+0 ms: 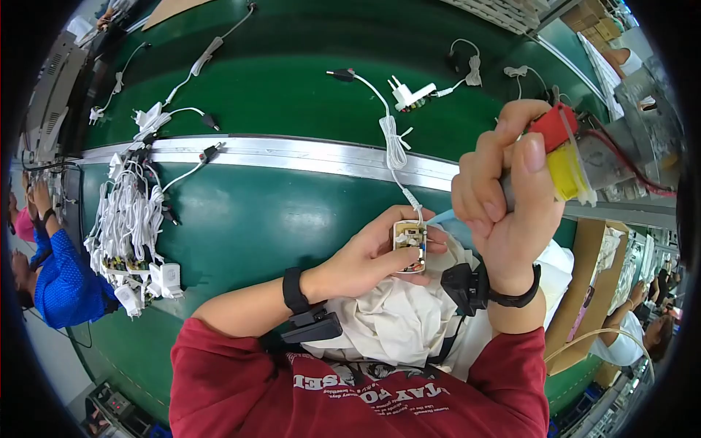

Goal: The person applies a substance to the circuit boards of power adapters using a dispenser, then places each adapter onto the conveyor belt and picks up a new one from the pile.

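Observation:
My left hand (376,255) holds a small white adapter housing (410,237), its open side facing up and a circuit board showing inside. A white cord (395,150) runs from it over the metal rail to a black plug end. My raised right hand (511,190) has its fingers curled around a grey cylindrical tool (602,160) with a red switch and yellow tape; the thumb lies near the switch. What the palm covers is hidden. A light blue strip or tube (442,217) shows between the two hands, and its ends cannot be made out.
At the left, a heap of white corded adapters (135,219) lies on the green table. Beyond the metal rail (292,155), more adapters (410,95) rest on a green surface. White cloth (387,325) covers my lap. A cardboard box (584,285) stands right. Other people sit at both sides.

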{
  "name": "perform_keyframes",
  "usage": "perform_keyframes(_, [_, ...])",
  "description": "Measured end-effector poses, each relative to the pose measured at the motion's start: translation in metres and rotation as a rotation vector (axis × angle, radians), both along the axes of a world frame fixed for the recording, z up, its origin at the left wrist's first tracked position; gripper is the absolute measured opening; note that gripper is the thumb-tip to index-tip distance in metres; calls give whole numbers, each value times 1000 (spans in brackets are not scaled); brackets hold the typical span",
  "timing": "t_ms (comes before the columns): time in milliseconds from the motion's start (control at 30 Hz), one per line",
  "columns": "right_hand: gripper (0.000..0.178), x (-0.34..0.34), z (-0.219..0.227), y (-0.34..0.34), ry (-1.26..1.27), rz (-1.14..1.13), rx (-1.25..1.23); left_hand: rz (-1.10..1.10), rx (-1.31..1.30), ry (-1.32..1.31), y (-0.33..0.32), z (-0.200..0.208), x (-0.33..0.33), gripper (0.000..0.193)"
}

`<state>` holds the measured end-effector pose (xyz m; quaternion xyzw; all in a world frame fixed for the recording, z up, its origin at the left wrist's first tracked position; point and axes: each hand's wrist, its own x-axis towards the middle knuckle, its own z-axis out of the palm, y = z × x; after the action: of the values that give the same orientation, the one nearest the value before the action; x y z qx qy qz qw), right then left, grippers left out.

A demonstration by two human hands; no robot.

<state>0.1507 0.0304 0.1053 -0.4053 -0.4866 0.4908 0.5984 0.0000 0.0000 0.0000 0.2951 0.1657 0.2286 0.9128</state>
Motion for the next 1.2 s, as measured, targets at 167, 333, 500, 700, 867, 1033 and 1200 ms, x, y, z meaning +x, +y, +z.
perform_keyframes(167, [26,0,-5,0,37,21,1,22,7,-69,4,-2,2,48])
perform_keyframes(333, [25,-1,-8,1,-2,28,22,27,22,-114,6,-2,0,46])
perform_keyframes(500, [26,3,-4,1,-97,55,40,25,22,-146,6,-5,1,43])
perform_keyframes(700, [28,-2,6,-6,-53,59,-14,46,-106,-124,10,-8,1,39])
perform_keyframes(867, [28,-3,5,-11,-38,121,1,139,-264,-148,15,-4,-3,36])
perform_keyframes(1033, [28,-2,4,-9,-89,163,-7,159,-263,-185,17,-6,-4,35])
perform_keyframes(1200, [29,-2,2,-9,-25,188,-2,170,-269,-196,17,-7,-4,35])
